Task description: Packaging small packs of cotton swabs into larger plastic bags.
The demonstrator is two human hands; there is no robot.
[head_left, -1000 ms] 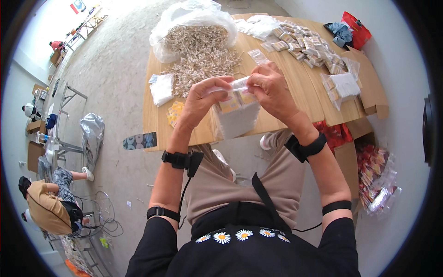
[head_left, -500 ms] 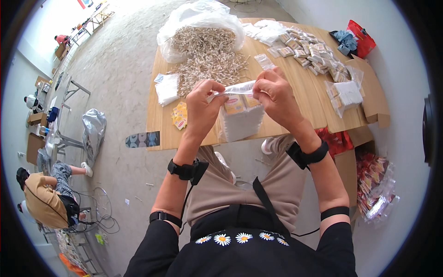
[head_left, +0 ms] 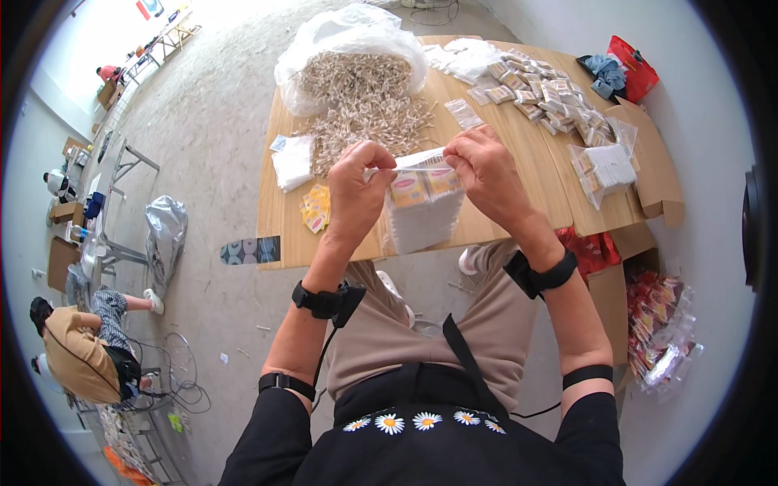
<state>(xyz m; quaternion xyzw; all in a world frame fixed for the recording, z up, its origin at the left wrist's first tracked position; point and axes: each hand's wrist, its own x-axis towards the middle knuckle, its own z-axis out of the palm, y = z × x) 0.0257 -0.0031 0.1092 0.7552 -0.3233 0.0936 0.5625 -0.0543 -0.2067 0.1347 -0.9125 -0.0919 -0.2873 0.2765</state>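
Observation:
A clear plastic bag (head_left: 423, 217) of small white packs with yellow labels hangs upright at the table's near edge. Both my hands pinch its top strip, which is stretched between them. My left hand (head_left: 362, 172) grips the left end, fingers closed. At the right end, my right hand (head_left: 484, 166) holds the strip between thumb and fingers. Just beyond lies a loose heap of cotton swabs (head_left: 369, 125). Yellow printed cards (head_left: 316, 208) lie left of my left hand, below a stack of clear empty bags (head_left: 292, 162).
A large plastic sack (head_left: 356, 28) of swabs stands at the back. Many small filled packs (head_left: 551, 93) are piled at the far right, near another filled bag (head_left: 604, 170). Cardboard boxes (head_left: 648, 162) and red packages (head_left: 660, 328) sit to the right. A person (head_left: 85, 344) sits at left.
My hands still hold the bag's top strip, which now looks flatter and more level. The bag and hands have barely shifted.

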